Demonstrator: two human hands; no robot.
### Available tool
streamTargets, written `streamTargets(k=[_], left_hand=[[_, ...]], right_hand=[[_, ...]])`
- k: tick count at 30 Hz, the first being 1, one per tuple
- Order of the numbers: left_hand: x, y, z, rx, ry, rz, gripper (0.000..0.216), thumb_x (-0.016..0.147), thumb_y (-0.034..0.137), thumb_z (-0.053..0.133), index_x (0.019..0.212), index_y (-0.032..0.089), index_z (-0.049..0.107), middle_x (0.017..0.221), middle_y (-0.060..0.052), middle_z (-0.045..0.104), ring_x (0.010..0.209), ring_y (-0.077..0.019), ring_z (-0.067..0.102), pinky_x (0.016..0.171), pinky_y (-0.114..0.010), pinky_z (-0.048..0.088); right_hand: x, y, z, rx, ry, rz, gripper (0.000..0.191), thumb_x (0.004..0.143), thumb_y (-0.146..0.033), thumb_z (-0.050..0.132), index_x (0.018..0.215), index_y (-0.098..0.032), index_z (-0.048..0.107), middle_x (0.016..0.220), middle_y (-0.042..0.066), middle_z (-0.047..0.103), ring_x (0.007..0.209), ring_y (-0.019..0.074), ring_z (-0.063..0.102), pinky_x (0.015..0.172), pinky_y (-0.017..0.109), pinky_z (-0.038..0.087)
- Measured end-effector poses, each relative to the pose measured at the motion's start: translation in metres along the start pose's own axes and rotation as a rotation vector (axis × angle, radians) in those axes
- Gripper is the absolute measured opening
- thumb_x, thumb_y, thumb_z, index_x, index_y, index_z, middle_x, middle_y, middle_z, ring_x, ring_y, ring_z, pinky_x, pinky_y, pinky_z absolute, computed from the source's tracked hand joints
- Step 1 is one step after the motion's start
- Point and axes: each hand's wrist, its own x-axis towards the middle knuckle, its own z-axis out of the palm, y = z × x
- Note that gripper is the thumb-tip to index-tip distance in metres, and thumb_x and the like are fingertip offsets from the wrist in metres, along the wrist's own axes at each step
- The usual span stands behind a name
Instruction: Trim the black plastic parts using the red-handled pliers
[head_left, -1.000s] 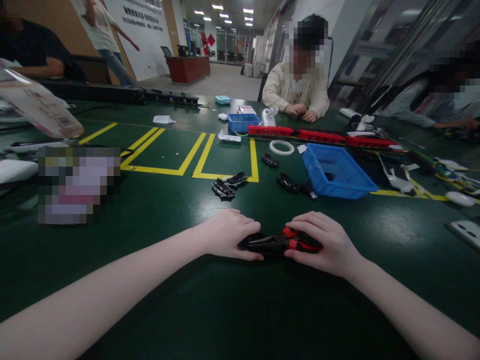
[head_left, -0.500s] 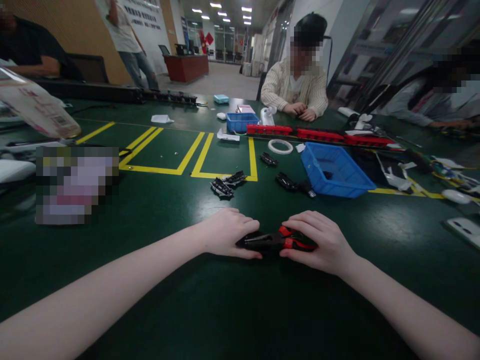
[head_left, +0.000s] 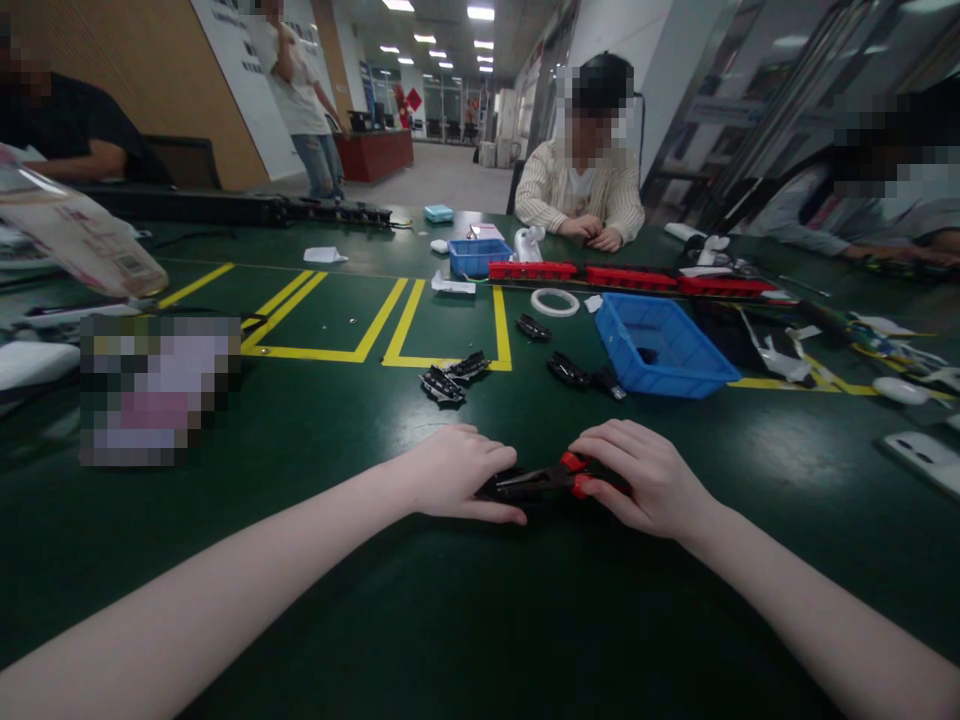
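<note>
The left hand (head_left: 465, 475) pinches a dark piece (head_left: 491, 488), mostly hidden, between thumb and fingers; the right hand (head_left: 649, 482) curls around the red handles (head_left: 574, 462) of the pliers (head_left: 540, 480), whose nose reaches that piece between the hands. Work on it appears under way, with nothing visibly finished. Beyond the left hand, two black parts (head_left: 442, 387) lie loose on the bench (head_left: 525, 620); another (head_left: 568, 370) lies ahead of the gap between the hands, near a blue bin (head_left: 664, 380). Whether those are done or waiting, I cannot tell.

3 red strips (head_left: 630, 279) lie in a row beyond a white ring (head_left: 555, 311); 1 person (head_left: 544, 192) sits opposite.
</note>
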Motion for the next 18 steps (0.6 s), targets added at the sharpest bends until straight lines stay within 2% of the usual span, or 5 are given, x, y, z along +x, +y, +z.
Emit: streamTargets(k=[10,18], left_hand=[[0.000,0.001,0.000,-0.119,0.001,-0.055,0.048,0.086,0.061,0.044,0.069,0.017,0.053,0.061,0.003,0.055,0.052,-0.0113,0.048,0.054,-0.024,0.030],[0.001,0.001,-0.001,-0.182,-0.007,-0.075,0.045,0.085,0.058,0.048,0.067,0.017,0.052,0.059,0.004,0.053,0.050,-0.0093,0.044,0.054,-0.023,0.030]], right_hand=[[-0.002,-0.001,0.012,0.227,-0.070,0.188,0.019,0.092,-0.027,0.042,0.094,-0.017,0.058,0.086,0.007,0.066,0.077,0.0161,0.059,0.068,0.030,0.048],[-0.003,-0.002,0.014,0.244,-0.083,0.226,0.019,0.092,-0.029,0.043,0.095,-0.017,0.058,0.088,0.007,0.065,0.079,0.0169,0.059,0.068,0.032,0.047]])
